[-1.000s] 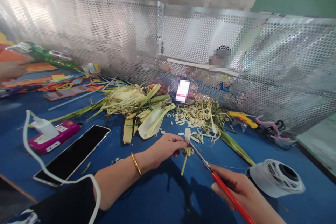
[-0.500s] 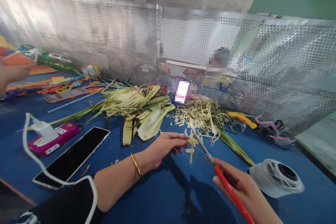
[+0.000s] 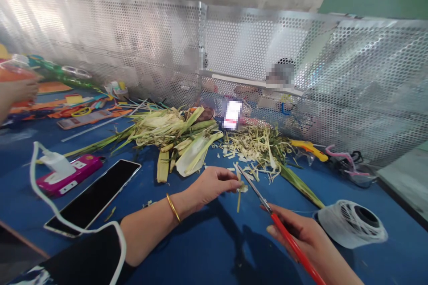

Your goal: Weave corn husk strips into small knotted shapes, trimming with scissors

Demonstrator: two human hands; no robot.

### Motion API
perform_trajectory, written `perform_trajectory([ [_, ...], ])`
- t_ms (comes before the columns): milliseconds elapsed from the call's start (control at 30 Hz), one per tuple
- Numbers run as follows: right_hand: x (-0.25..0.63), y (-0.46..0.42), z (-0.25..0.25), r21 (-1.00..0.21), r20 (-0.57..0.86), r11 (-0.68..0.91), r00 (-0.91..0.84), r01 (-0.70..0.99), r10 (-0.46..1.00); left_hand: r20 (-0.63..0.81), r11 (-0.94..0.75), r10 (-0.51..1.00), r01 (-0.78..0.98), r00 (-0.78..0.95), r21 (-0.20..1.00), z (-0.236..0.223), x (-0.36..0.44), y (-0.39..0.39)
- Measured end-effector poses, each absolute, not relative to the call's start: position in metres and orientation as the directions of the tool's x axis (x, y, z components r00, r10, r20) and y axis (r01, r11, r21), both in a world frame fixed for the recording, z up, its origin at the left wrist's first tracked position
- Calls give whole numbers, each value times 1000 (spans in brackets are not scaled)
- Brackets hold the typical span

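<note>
My left hand (image 3: pixel 217 185), with a gold bangle at the wrist, pinches a small pale piece of plant husk (image 3: pixel 238 198); a narrow strip hangs down from it. My right hand (image 3: pixel 297 231) is wrapped round red-handled scissors (image 3: pixel 290 242). Their long metal blades point up and left, with the tips beside the husk piece at my left fingertips. Whether the blades touch it I cannot tell. A spool of white thread (image 3: pixel 351 225) stands right of my right hand, and a fine thread runs from it toward that hand.
Beyond my hands lie a pile of husk leaves (image 3: pixel 167 127) and husk scraps (image 3: pixel 257 147). A black phone (image 3: pixel 93 196) and a pink power strip (image 3: pixel 80 171) with a white cable are at left. A yellow glue gun (image 3: pixel 309 149) lies right. Another person's hand (image 3: pixel 20 91) shows far left.
The scissors' tips have shifted slightly left and down toward my left fingertips. My left fingers have closed more on the husk piece. At far left, the other person's hand has moved.
</note>
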State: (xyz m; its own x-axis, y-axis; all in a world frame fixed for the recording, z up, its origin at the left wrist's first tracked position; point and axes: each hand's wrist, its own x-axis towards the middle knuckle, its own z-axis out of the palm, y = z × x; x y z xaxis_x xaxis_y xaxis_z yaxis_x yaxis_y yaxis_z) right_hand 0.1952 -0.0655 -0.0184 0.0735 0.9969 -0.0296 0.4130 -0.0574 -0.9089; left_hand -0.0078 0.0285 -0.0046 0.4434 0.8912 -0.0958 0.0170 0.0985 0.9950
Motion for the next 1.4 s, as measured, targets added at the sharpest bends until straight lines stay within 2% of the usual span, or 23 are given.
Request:
perform_trajectory([
  [167, 196, -68, -20, -911, 44, 4, 88, 413, 995, -66, 107, 895, -69, 442, 992, -6, -8, 28],
  [300, 200, -71, -15, -918, 88, 73, 21, 390, 996, -153, 284, 894, -269, 421, 920, -6, -9, 30],
  [400, 205, -72, -8, -867, 92, 102, -44, 488, 995, -211, 369, 896, -390, 390, 844, -6, -11, 32],
  [600, 200, -69, 3, -713, 90, 159, -136, 683, 987, -303, 433, 899, -544, 316, 719, -2, -11, 32],
  [800, 199, -64, 0, -587, 107, 161, -120, 793, 987, -310, 423, 906, -583, 288, 694, 2, -11, 30],
  [1067, 202, -62, -7, -552, 195, 175, -78, 816, 978, -335, 455, 890, -552, 309, 699, 4, -8, 24],
  [1300, 209, -62, -15, -493, 308, 265, -119, 829, 944, -336, 458, 888, -544, 313, 703, 1, -9, 25],
  [1400, 210, -62, -16, -492, 311, 288, -143, 822, 940, -352, 475, 879, -537, 320, 697, 2, -9, 24],
])
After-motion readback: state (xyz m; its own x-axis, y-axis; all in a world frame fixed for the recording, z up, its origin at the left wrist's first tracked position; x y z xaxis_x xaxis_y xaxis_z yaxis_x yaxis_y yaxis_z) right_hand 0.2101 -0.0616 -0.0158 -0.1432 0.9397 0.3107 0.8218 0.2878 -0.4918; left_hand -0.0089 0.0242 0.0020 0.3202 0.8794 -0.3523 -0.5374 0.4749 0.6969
